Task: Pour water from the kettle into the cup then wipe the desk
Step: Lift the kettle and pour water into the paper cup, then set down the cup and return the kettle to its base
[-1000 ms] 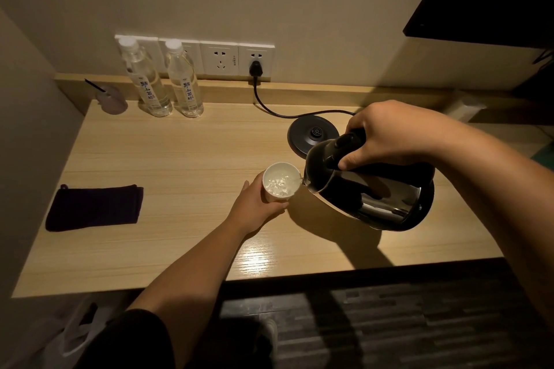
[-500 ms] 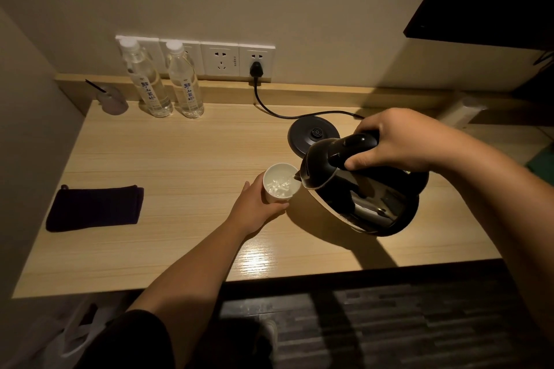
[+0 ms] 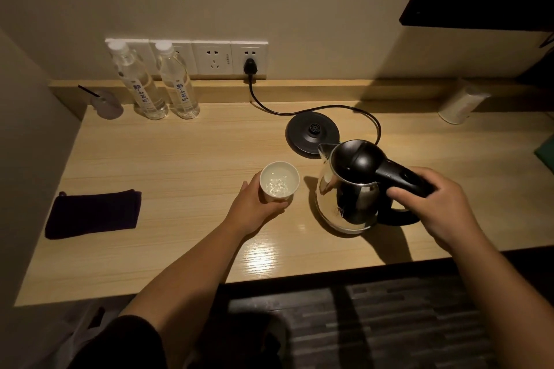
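Note:
A small white cup (image 3: pixel 279 180) with water in it stands on the wooden desk (image 3: pixel 180 159), and my left hand (image 3: pixel 254 207) is wrapped around its near side. To its right the steel kettle (image 3: pixel 350 189) with a black lid stands upright on the desk, spout pointing away. My right hand (image 3: pixel 437 207) grips its black handle. A dark folded cloth (image 3: pixel 93 213) lies flat at the desk's left side, apart from both hands.
The kettle's black base (image 3: pixel 313 133) sits behind the kettle, its cord running to a wall socket (image 3: pixel 250 58). Two water bottles (image 3: pixel 159 81) and a small upturned glass (image 3: pixel 106 105) stand at the back left. A wrapped cup (image 3: pixel 461 102) lies at the back right.
The kettle has swung from a tilted pouring position over the cup to upright on the desk, right of the cup. My left hand has stayed on the cup.

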### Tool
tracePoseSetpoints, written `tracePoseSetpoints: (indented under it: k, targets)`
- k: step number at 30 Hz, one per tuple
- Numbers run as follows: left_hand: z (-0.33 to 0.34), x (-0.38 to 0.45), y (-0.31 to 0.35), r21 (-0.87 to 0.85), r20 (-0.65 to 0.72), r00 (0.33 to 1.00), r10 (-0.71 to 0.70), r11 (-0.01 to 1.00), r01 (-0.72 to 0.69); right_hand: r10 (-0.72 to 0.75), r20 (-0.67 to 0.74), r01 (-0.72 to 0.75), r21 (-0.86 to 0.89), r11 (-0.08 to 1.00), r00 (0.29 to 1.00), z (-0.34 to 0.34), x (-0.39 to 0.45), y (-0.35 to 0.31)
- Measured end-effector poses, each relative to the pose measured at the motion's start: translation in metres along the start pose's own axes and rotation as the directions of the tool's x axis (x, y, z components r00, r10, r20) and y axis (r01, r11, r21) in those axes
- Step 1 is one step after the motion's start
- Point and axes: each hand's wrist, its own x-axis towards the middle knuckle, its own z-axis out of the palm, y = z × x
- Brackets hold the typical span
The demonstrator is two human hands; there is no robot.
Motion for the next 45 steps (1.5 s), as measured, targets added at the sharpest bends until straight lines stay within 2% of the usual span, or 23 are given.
tracePoseSetpoints:
  k: [5,8,21,30,39,45]
  targets:
    - [0.0,-0.001,0.002,-0.037,0.002,1.0,-0.004,0.999,0.004,0.046,-0.114,-0.034,0.106,0.994,0.992,0.013,-0.015,0.025]
    - [0.0,-0.002,0.002,-0.031,0.006,1.0,-0.003,1.0,0.003,0.072,-0.128,-0.052,0.154,0.987,0.989,0.022,-0.024,0.036]
    - [-0.017,0.006,0.001,-0.083,-0.077,0.997,0.009,0.996,-0.015,0.072,-0.191,-0.038,0.175,0.984,0.979,0.04,-0.027,0.046]
    - [-0.04,0.051,0.0,-0.1,-0.21,0.978,0.007,0.995,-0.029,0.055,-0.127,-0.025,0.224,0.974,0.99,0.05,-0.021,0.032]
    - [-0.076,0.117,-0.004,-0.088,-0.357,0.934,0.011,0.995,-0.046,0.004,-0.102,0.016,0.197,0.98,0.995,0.049,-0.017,0.029]
    - [-0.088,0.13,-0.014,-0.077,-0.389,0.921,0.002,0.996,-0.035,0.039,-0.116,-0.009,0.249,0.968,0.992,0.051,-0.014,0.034]
